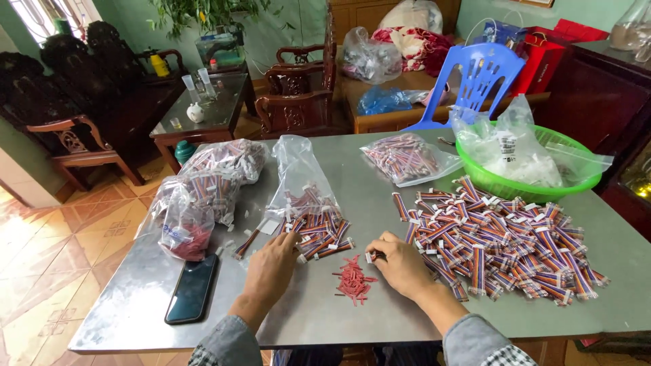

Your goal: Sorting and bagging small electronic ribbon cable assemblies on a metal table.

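On the grey metal surface point(380, 308), our left hand point(271, 268) rests loosely spread, empty, touching a small stack of striped ribbon-cable pieces point(319, 234). Our right hand point(400, 264) holds a narrow grip on one white-tipped cable piece point(370, 256), just beside small red offcuts point(353, 279).

a black smartphone point(192, 288) lies face up near the front left corner of a grey metal table point(135, 298). at the far right of the table stands a round green plastic basket point(542, 186) holding crumpled clear plastic bags point(505, 146). behind the table is a blue plastic chair point(475, 78), beside a red paper bag point(542, 61). to the left are dark carved wooden chairs point(298, 88) and a glass-topped low table point(210, 108) on an orange tiled floor point(54, 251).
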